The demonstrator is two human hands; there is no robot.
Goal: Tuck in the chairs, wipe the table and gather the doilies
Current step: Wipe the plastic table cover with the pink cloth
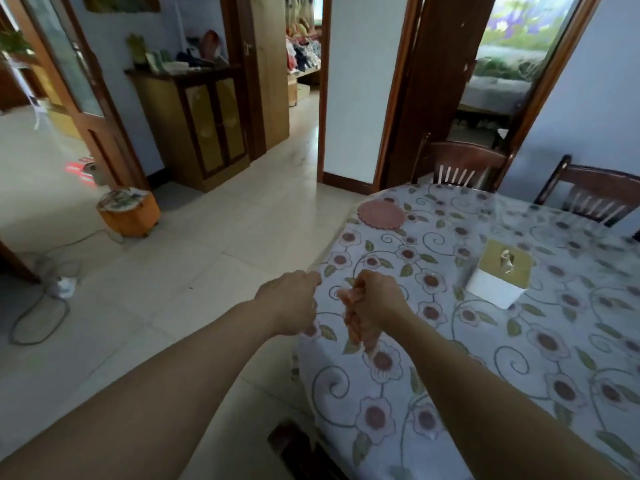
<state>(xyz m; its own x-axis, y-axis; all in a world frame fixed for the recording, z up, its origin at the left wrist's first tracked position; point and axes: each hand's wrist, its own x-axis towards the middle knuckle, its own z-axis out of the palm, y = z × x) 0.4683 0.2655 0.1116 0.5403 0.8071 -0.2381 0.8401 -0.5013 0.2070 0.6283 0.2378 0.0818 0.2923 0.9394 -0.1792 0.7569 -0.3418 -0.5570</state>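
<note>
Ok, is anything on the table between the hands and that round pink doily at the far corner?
Nothing visible. The doily lies flat near the table edge, with only bare floral cloth between it and the right hand. The tissue box stands off to the right.

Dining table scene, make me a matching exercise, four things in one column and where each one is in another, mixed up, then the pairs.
Things:
1. pink doily
2. tissue box
3. crumpled pink doilies
4. orange stool

Places:
A. gripped in the right hand
B. on the floor, left of the table
C. flat near the table's far left corner
D. standing mid-table

Pairs: 1-C, 2-D, 3-A, 4-B
</note>
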